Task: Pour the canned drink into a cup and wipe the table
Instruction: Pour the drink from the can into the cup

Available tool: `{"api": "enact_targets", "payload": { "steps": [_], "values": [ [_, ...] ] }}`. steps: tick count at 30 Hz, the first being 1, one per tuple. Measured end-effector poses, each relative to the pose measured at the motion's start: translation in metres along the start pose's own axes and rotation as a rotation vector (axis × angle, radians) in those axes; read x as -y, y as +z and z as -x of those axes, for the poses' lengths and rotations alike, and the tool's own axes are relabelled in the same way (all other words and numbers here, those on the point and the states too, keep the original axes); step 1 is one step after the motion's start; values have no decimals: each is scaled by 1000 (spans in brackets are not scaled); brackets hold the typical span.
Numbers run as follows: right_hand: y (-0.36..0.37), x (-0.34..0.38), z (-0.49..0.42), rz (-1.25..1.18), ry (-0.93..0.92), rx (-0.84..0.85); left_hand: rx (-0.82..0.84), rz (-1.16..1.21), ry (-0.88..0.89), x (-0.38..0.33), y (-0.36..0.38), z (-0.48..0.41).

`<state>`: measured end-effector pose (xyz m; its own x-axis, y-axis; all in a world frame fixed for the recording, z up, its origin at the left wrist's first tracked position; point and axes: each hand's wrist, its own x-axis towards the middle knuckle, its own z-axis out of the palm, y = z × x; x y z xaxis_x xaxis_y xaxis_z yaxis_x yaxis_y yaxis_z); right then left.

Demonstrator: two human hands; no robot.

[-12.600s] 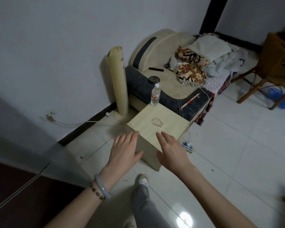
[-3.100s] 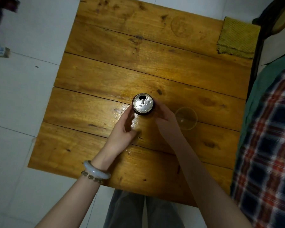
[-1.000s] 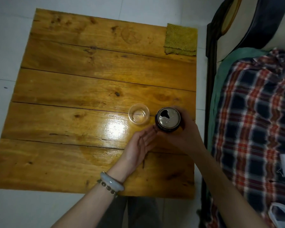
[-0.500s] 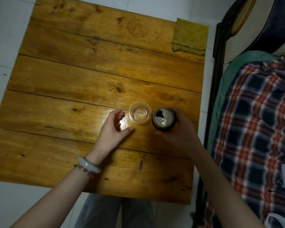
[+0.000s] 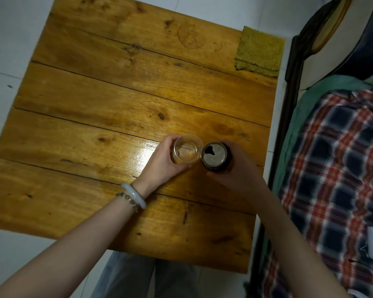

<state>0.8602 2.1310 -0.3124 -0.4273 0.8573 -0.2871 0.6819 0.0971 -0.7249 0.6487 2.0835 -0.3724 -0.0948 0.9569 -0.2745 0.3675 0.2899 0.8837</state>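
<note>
Two hands meet on the table [image 5: 99, 117]; the left hand [image 5: 163, 163] curls round the clear cup [image 5: 187, 149], the right hand [image 5: 238, 168] grips the opened can [image 5: 214, 154] just right of the cup, rims touching; a yellow cloth [image 5: 259, 52] lies well beyond the cup, at the table's far right corner.

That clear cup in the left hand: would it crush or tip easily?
Probably flimsy: the clear plastic cup looks thin-walled, so the left hand squeezing hard may dent it. It looks empty, so likely light and easily tipped.

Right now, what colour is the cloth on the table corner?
Yellowish green cloth, with a woven texture; the head view shows it.
</note>
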Motion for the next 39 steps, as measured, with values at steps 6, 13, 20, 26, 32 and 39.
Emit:
{"api": "enact_targets", "payload": {
  "steps": [6, 13, 20, 26, 32, 39],
  "values": [
    [-3, 4, -3, 70, -28, 22, 4, 4, 18, -1, -1, 0],
    [-5, 6, -5, 156, -31, 79, 15, 26, 8, -1, -1, 2],
    [-9, 11, -3, 250, -40, 92, 21, 41, 8, -5, -2, 3],
    [-11, 16, -5, 299, -36, 96, 30, 32, 10, -4, -3, 3],
    [-13, 20, -6, 338, -45, 97, 25, 24, 4, -2, -2, 3],
    [-14, 21, -6, 372, -48, 95, 17, 13, 6, -1, -1, 2]
  ]
}}
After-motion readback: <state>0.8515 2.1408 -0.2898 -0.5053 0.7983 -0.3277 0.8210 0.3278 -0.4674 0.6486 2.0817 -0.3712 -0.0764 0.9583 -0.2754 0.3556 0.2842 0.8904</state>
